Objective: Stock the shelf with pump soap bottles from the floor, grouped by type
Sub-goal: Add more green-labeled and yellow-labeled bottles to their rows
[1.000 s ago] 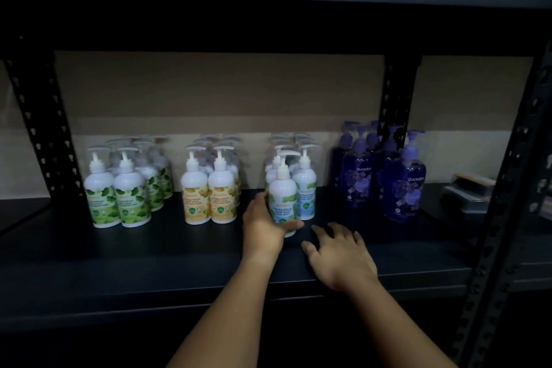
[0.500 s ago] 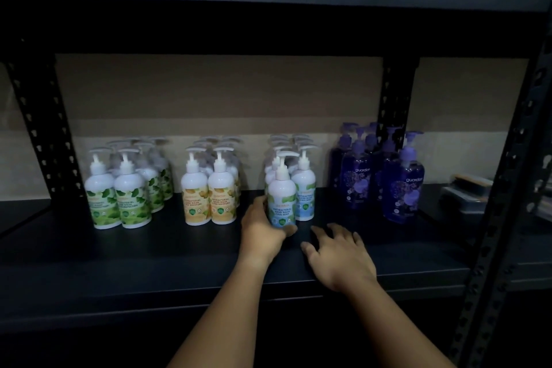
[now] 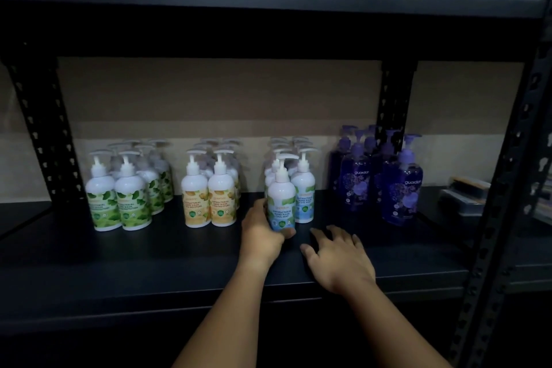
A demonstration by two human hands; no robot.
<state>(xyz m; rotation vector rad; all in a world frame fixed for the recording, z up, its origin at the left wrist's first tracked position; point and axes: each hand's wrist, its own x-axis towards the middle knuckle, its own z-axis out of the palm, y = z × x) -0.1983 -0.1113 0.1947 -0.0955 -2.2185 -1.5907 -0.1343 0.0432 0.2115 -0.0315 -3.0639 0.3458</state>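
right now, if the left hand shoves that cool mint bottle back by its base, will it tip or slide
The cool mint bottle is tall with a narrow base, so it may wobble. The left hand grips low, which likely favours sliding. The shelf looks smooth.

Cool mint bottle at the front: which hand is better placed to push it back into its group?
Left. The left hand already grips the cool mint bottle in front of its group; the right hand rests open on the shelf, holding nothing.

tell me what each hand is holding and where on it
The left hand grips the blue-label bottle round its lower body, near the base. The right hand holds nothing; it rests on the shelf.
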